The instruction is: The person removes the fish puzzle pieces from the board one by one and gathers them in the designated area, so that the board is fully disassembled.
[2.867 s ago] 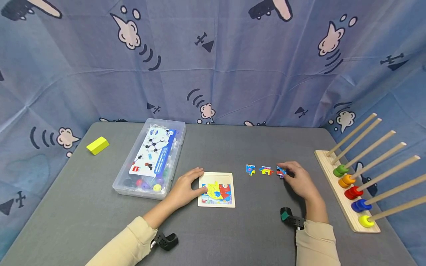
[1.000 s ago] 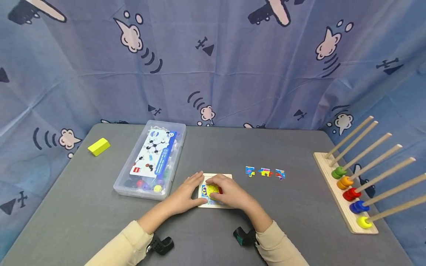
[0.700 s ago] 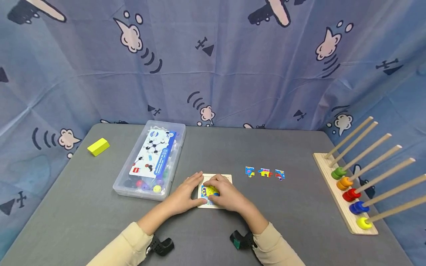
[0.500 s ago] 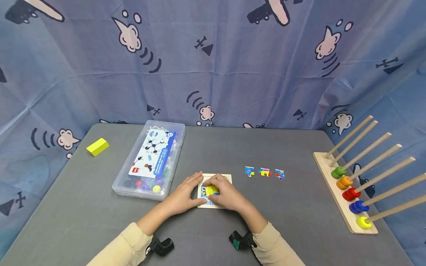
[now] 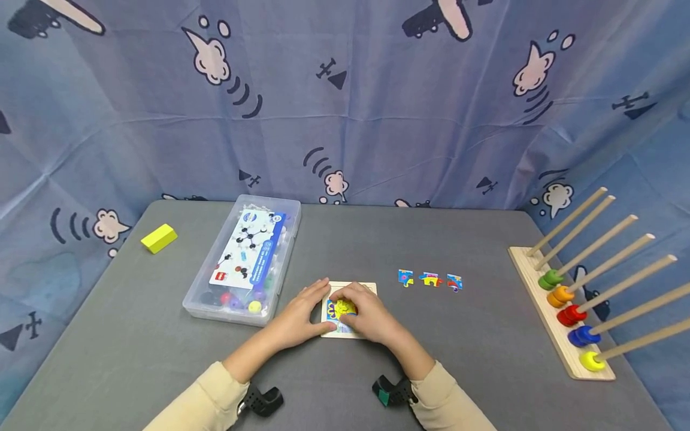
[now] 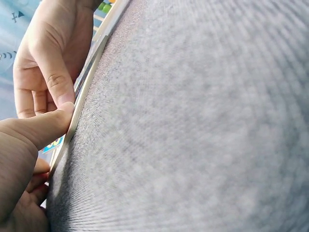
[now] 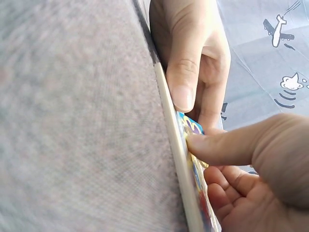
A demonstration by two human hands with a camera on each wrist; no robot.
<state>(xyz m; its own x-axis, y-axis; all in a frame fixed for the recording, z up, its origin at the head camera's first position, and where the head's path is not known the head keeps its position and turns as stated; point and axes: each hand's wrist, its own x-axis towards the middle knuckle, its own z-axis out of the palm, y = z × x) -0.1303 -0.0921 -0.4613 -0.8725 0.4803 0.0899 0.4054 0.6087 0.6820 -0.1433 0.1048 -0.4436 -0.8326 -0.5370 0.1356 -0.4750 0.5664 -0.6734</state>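
A small wooden jigsaw tray (image 5: 342, 335) lies flat in the middle of the table, part of its picture covered by hands. My left hand (image 5: 299, 314) holds the tray's left side, thumb at the near left corner and fingers along the side. Over the right part of the tray, my right hand (image 5: 372, 314) has its thumb and fingertips around a yellow puzzle piece (image 5: 342, 307) set in the picture. The right wrist view shows this thumb (image 7: 207, 145) pressed on the picture's surface. Three loose puzzle pieces (image 5: 430, 279) lie in a row to the right.
A clear plastic molecular model kit box (image 5: 248, 257) stands left of the tray. Farther left is a yellow block (image 5: 159, 238). At the right edge stands a wooden peg rack (image 5: 566, 317) with coloured rings. A patterned blue curtain (image 5: 345, 102) hangs behind the table.
My right hand has left the rightmost loose piece and moved left onto the tray. It then shifted slightly farther left and has stayed there. My left hand has kept its place.
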